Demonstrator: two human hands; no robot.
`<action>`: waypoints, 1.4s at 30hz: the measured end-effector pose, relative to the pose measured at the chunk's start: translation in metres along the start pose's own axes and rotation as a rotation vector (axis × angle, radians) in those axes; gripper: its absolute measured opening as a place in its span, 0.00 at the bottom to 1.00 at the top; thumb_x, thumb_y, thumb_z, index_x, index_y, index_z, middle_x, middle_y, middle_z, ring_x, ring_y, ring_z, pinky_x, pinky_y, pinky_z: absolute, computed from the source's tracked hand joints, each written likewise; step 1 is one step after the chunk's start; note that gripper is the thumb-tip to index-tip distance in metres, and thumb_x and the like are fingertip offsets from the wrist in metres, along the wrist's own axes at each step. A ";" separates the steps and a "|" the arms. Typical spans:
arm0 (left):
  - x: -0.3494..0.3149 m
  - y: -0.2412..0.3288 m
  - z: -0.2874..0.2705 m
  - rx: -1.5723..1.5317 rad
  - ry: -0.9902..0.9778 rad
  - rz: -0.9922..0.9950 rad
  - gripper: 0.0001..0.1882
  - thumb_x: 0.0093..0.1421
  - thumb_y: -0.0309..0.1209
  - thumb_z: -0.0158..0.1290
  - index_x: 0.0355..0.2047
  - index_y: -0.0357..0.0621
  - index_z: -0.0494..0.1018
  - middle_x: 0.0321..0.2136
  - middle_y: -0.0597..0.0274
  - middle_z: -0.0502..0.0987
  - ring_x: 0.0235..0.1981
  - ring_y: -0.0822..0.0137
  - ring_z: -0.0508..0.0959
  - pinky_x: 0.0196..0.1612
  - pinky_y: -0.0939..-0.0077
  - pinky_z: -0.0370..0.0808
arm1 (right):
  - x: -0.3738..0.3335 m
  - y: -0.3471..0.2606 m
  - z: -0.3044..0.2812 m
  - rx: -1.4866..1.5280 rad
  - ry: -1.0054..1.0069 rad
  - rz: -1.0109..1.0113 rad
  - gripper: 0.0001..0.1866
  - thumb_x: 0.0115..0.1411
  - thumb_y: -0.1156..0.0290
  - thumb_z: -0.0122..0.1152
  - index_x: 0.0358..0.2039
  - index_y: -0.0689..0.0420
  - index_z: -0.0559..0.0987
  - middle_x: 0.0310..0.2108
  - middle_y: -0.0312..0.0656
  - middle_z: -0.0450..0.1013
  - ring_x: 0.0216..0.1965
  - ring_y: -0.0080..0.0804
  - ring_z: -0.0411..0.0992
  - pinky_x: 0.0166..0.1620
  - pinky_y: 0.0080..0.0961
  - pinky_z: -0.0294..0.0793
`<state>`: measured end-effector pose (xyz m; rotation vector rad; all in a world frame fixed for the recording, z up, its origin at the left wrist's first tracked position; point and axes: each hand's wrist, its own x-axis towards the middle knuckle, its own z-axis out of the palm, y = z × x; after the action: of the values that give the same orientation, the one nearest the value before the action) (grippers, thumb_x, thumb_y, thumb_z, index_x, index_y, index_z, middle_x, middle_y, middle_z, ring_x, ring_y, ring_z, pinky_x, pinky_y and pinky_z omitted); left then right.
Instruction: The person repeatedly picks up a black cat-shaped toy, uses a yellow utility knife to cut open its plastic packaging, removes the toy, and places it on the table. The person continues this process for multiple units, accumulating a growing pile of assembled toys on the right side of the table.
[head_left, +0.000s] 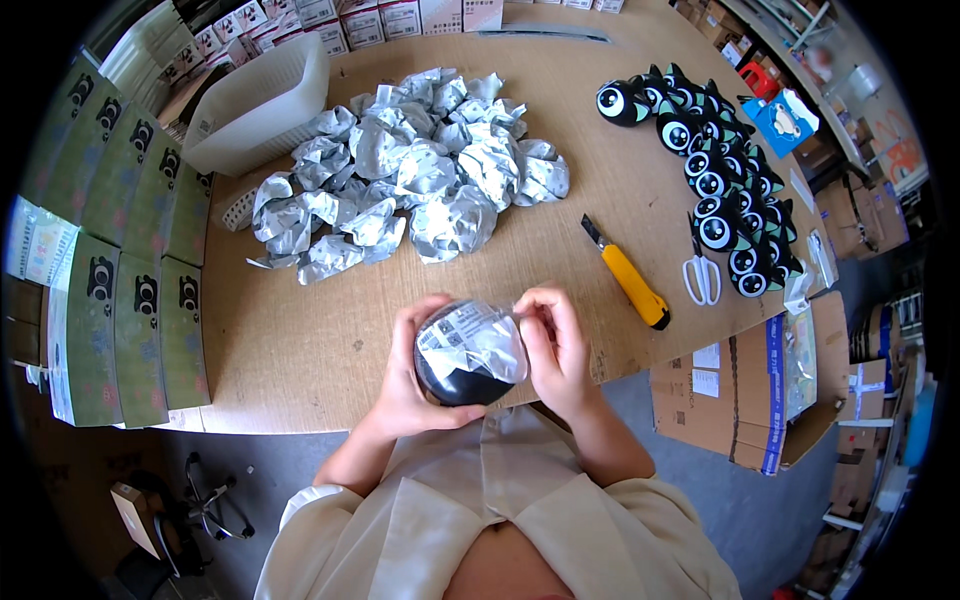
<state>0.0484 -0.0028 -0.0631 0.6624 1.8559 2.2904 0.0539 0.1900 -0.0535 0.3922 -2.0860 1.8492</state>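
A black rounded object [460, 385] in clear plastic wrap, with a white printed label and a whitish sheet over its upper part, is held above the table's front edge. My left hand [405, 365] wraps round its left side and underside, thumb toward me. On the opposite side, my right hand [555, 345] has its fingers bent and pinched at the edge of the clear plastic wrap [515, 330]. Beyond the hands lies a heap of crumpled silver-grey wrappings [400, 170]. A yellow box cutter [630, 280] rests to the right, its blade end pointing away from me.
White-handled scissors [702, 280] lie beside several black big-eyed figures [720, 170]. A translucent white bin [255, 105] stands at the back left. Green boxes [135, 320] are stacked along the left edge. An open cardboard carton [730, 400] sits below the table's right side.
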 end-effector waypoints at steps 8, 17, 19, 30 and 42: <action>0.004 -0.015 0.008 0.032 0.153 -0.013 0.52 0.36 0.29 0.74 0.59 0.36 0.55 0.55 0.50 0.64 0.56 0.63 0.68 0.59 0.67 0.65 | -0.003 -0.001 -0.003 -0.328 -0.206 -0.249 0.19 0.50 0.68 0.73 0.28 0.58 0.67 0.37 0.45 0.63 0.30 0.32 0.66 0.32 0.27 0.67; -0.011 -0.009 -0.007 0.002 -0.261 -0.127 0.54 0.36 0.32 0.71 0.62 0.37 0.52 0.56 0.51 0.64 0.58 0.60 0.66 0.62 0.66 0.60 | 0.009 0.006 -0.006 -0.122 0.090 0.080 0.12 0.63 0.76 0.57 0.24 0.59 0.66 0.18 0.34 0.66 0.21 0.15 0.63 0.23 0.17 0.61; -0.012 -0.012 -0.003 -0.280 -0.190 -0.192 0.57 0.37 0.31 0.70 0.64 0.39 0.48 0.58 0.51 0.62 0.60 0.59 0.65 0.64 0.65 0.58 | 0.011 0.017 -0.008 0.103 0.170 0.182 0.14 0.64 0.75 0.56 0.23 0.57 0.65 0.17 0.27 0.60 0.21 0.10 0.55 0.22 0.14 0.55; -0.008 -0.035 0.011 -1.017 0.171 -0.617 0.44 0.53 0.53 0.58 0.64 0.45 0.57 0.60 0.47 0.64 0.61 0.43 0.63 0.59 0.42 0.66 | -0.002 0.010 -0.018 0.358 0.666 -0.021 0.09 0.66 0.77 0.50 0.46 0.59 0.65 0.37 0.37 0.72 0.35 0.17 0.69 0.40 0.17 0.70; 0.044 -0.027 0.058 -1.316 0.167 -0.686 0.40 0.55 0.48 0.59 0.63 0.46 0.57 0.61 0.45 0.59 0.62 0.42 0.59 0.56 0.48 0.70 | -0.138 0.021 -0.461 -1.398 1.420 0.028 0.08 0.63 0.72 0.54 0.42 0.59 0.74 0.37 0.46 0.72 0.35 0.39 0.73 0.37 0.32 0.71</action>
<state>0.0280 0.0721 -0.0690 -0.3194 0.1797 2.3668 0.1982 0.6488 -0.0802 -0.9680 -1.5844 0.0130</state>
